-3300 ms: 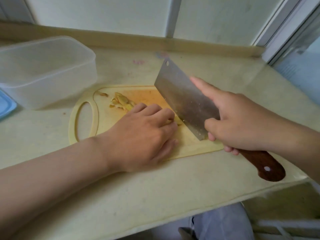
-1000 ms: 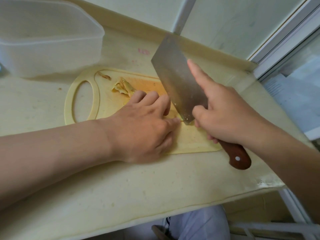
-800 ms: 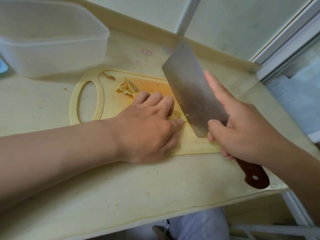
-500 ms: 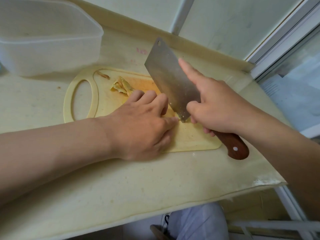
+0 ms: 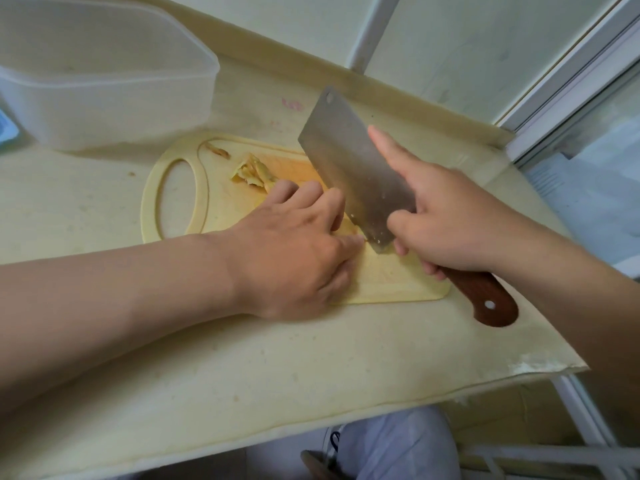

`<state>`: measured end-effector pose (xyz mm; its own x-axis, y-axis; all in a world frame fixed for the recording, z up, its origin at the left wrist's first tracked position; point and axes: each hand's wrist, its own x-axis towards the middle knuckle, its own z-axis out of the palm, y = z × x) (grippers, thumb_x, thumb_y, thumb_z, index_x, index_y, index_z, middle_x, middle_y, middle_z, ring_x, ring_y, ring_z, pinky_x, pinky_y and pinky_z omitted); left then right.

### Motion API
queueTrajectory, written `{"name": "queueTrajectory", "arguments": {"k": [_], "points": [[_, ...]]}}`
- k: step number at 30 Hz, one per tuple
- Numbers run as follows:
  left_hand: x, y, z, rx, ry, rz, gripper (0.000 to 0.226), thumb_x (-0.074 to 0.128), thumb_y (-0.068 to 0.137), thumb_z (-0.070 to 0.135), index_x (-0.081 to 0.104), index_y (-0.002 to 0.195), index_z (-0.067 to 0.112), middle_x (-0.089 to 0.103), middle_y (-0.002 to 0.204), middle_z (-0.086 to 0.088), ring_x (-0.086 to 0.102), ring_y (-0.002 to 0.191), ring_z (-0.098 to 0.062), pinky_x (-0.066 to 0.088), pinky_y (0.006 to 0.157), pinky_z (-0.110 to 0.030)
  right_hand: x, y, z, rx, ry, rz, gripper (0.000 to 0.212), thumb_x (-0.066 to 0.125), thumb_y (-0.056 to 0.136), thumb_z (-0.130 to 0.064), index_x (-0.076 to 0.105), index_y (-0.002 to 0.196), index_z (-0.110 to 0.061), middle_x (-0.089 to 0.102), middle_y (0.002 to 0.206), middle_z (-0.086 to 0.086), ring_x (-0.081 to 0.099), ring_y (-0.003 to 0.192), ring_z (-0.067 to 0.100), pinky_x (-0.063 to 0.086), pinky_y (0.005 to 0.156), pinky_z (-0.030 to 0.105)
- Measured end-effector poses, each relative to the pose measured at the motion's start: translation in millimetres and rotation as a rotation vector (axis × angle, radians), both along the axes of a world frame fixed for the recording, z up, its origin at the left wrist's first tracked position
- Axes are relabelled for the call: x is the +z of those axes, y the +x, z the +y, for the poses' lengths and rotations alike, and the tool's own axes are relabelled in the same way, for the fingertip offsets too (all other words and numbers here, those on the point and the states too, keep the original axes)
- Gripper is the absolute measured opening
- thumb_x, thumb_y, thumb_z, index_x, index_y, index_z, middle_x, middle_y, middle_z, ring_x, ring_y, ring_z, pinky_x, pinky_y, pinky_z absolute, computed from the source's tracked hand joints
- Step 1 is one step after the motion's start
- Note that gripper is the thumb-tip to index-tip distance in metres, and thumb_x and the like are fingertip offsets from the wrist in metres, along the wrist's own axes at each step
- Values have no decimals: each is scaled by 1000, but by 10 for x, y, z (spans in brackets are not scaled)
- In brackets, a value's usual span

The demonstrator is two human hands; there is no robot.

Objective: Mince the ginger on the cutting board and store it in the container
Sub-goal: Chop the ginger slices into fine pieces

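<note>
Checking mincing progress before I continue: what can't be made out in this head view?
Head view:
- Ginger piece: mostly hidden under the left hand and cleaver; remaining size unclear.
- Container: left end cut off by the frame; translucent walls blur its inside.
- Blue item: cropped at left edge, unidentifiable.

Bare forearms (image 5: 138, 289), pale grey trousers (image 5: 398, 445), dark shoe (image 5: 317, 462)

A pale yellow worktop (image 5: 277, 358) is filling the lower view, its raised back edge (image 5: 415, 114) running along an off-white wall (image 5: 450, 46). At the right, a white-framed window (image 5: 568, 84) is letting soft daylight in across the surface.
</note>
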<state>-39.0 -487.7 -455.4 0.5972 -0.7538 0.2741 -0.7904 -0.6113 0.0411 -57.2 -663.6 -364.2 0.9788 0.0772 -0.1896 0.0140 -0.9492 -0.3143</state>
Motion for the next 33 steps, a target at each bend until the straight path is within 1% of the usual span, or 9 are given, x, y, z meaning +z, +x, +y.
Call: {"name": "queueTrajectory", "arguments": {"k": [3, 6, 12, 17, 20, 22, 26, 30, 33], "points": [[3, 1, 6, -1, 3, 3, 69, 8, 89, 53, 58, 130, 29, 42, 105, -4, 39, 93, -27, 34, 87, -44, -44, 5, 4, -17, 48, -47, 101, 48, 89, -3, 4, 157, -63, 71, 71, 7, 64, 41, 24, 60, 44, 41], [4, 1, 14, 8, 17, 10, 71, 5, 88, 54, 54, 134, 32, 41, 108, -3, 37, 96, -25, 33, 89, -44, -99, -167, -66, -55, 114, -109, 100, 48, 91, -4, 4, 153, -69, 71, 69, 12, 65, 42, 25, 60, 45, 40], [6, 1, 11, 3, 11, 17, 74, 3, 87, 54, 55, 134, 31, 41, 108, -4, 38, 97, -26, 33, 90, -44, -65, -328, -129, -61, 97, -72, 99, 48, 95, -7, 1, 146, -78, 71, 70, 16, 65, 46, 27, 60, 47, 37], [-6, 9, 10, 5, 8, 4, 71, 5, 88, 54, 55, 133, 30, 41, 106, -3, 38, 94, -25, 32, 86, -43, -6, -116, -46, -5, 11, 4, 100, 49, 91, -5, 3, 153, -68, 71, 68, 8, 64, 40, 21, 60, 46, 42], [-9, 10, 3, 3, 8, 8, 70, 7, 89, 55, 54, 136, 31, 41, 105, -3, 37, 93, -25, 31, 85, -42, -18, 31, 52, 17, -9, -26, 101, 48, 88, -4, 3, 157, -61, 71, 72, 8, 63, 39, 23, 60, 44, 43], [-10, 8, 4, 5, 6, 0, 71, 9, 89, 55, 54, 137, 31, 42, 104, -4, 38, 93, -26, 31, 85, -42, -36, 45, 83, 19, 6, -58, 100, 48, 88, -4, 4, 158, -61, 70, 74, 6, 63, 39, 22, 60, 44, 42], [7, 5, 23, 15, 22, 8, 77, 2, 85, 56, 50, 141, 33, 41, 108, -4, 37, 97, -26, 31, 89, -43, -102, -162, -10, -26, 68, -130, 101, 47, 90, -4, 2, 154, -67, 71, 67, 10, 64, 42, 25, 61, 47, 41], [14, -4, 29, 21, 18, 6, 76, 1, 86, 55, 50, 139, 35, 40, 108, -3, 37, 98, -25, 32, 91, -43, -119, -350, -86, -69, 117, -128, 99, 47, 95, -6, 0, 147, -76, 71, 70, 18, 64, 45, 30, 61, 47, 41], [5, -4, 30, 22, 15, 2, 76, 1, 86, 55, 52, 138, 34, 40, 108, -3, 37, 97, -25, 33, 91, -44, -102, -347, -100, -49, 108, -117, 100, 47, 95, -5, 1, 146, -78, 71, 69, 18, 64, 46, 30, 60, 46, 36]]}}
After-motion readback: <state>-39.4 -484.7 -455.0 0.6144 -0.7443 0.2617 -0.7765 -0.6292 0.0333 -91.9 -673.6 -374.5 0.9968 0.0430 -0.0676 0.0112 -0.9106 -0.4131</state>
